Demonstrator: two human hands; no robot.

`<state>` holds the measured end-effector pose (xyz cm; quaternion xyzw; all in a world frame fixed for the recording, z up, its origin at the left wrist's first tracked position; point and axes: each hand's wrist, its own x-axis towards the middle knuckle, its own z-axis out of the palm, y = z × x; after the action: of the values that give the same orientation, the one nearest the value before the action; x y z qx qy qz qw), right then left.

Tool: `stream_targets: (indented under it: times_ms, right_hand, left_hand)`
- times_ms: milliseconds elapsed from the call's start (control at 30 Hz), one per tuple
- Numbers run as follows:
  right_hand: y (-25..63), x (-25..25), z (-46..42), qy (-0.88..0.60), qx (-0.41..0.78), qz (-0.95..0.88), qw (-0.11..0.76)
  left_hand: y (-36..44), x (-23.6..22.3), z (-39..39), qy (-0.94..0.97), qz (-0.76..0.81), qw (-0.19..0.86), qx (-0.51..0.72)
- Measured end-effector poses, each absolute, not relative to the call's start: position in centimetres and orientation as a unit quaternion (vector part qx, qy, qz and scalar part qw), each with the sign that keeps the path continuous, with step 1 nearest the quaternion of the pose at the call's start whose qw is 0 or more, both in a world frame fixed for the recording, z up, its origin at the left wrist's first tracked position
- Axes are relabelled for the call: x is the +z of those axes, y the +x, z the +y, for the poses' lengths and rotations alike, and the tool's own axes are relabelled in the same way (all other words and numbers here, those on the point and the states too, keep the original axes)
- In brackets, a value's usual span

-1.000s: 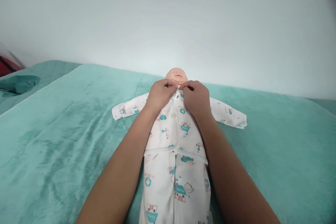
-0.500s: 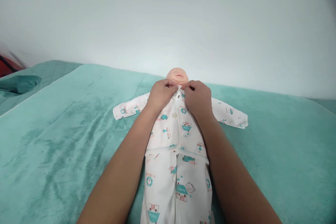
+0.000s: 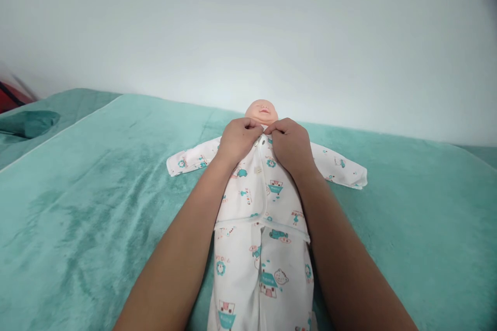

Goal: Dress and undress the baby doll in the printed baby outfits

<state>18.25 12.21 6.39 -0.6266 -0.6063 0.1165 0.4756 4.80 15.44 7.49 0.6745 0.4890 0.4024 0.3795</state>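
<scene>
- Since half a second ago, my right hand [image 3: 291,145] has eased slightly towards 9 o'clock, its fingertips nearer my left hand [image 3: 238,140]; the doll [image 3: 261,110] has barely shifted.
- Taking the shirt [image 3: 254,194] collar as the clock's centre, the doll lies face-up, head at 12 and trousers [image 3: 238,248] at 6; its sleeves point between 8 and 9 and between 3 and 4.
- Each thumb and forefinger looks pinched on the collar, left and right almost meeting; the cloth between them is mostly hidden.
- I judge the pinches face each other to keep the front edges together; my forearms flank the doll, leaving its chest visible.
- The clothes look thin and soft, white with teal prints; a round snap [image 3: 264,143] sits just below my fingertips.
- The head is smooth, perhaps plastic; the blanket [image 3: 407,217] beneath is plush, creased towards 8.
</scene>
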Motion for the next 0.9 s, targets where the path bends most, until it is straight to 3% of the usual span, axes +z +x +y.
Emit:
stream_targets:
  times_ms: [200,567,900]
  right_hand:
    - [18.24,6.37,12.17,-0.622,0.109,-0.608,0.481]
    - [18.2,5.99,12.43,-0.616,0.131,-0.601,0.492]
    - [18.23,6.65,12.31,-0.636,0.186,-0.572,0.483]
  left_hand:
    - [4.84,7.29,15.48,0.651,0.494,0.403,0.412]
    - [4.32,7.98,15.06,0.543,0.454,0.569,0.42]
    - [4.89,7.33,15.65,0.583,0.465,0.464,0.479]
